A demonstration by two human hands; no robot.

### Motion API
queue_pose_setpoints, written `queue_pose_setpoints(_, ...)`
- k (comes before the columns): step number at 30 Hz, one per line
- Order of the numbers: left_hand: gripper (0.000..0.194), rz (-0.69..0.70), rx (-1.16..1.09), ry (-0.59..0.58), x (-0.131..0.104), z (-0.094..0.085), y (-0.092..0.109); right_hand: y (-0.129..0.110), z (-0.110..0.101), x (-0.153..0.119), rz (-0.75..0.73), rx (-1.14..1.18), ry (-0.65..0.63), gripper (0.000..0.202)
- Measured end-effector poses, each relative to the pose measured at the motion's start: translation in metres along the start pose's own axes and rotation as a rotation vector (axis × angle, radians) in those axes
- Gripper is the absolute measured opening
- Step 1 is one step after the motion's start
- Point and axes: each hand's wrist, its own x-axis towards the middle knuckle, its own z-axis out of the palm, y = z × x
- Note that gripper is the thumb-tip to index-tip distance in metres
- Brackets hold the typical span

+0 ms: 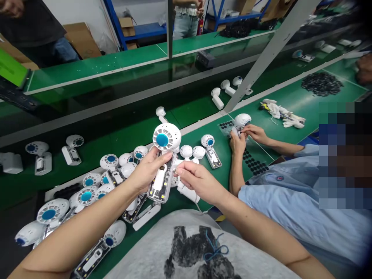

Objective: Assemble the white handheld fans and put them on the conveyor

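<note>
My left hand (151, 166) is wrapped round the neck of a white handheld fan (166, 137), just under its round head with the blue centre. The fan's handle points down towards me, its front uncovered to show a white inner part and a circuit board. My right hand (200, 180) pinches at the right edge of that handle; what lies between the fingertips is too small to make out. Many similar fans (87, 195) are heaped on the green bench left of and behind my left hand. Another fan (211, 150) lies face up beyond my right hand.
A conveyor belt (192, 110) carrying spaced fans runs behind the bench. A slanted metal post (267, 58) rises at its edge. To my right, a co-worker's hands (242, 139) hold another fan, near sheets of black discs (254, 162). White gloves (283, 112) lie farther off.
</note>
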Motion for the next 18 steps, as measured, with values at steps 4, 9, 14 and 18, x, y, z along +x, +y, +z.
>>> queue_pose_setpoints(4, 0.039, -0.016, 0.024, -0.038, -0.001, -0.004, -0.004, -0.001, 0.003, -0.002, -0.005, -0.002, -0.035, 0.021)
queue_pose_setpoints(9, 0.042, 0.038, 0.102, -0.006, -0.002, -0.005, -0.009, -0.001, 0.006, -0.004, -0.09, -0.362, 0.061, 0.021)
queue_pose_setpoints(14, 0.047, 0.06, 0.169, 0.023, -0.004, -0.005, -0.014, 0.003, 0.004, -0.003, -0.1, -0.415, 0.025, 0.02)
queue_pose_setpoints(18, 0.043, 0.023, 0.13, 0.02, -0.004, -0.004, -0.016, 0.004, 0.005, -0.004, -0.099, -0.415, 0.027, 0.02)
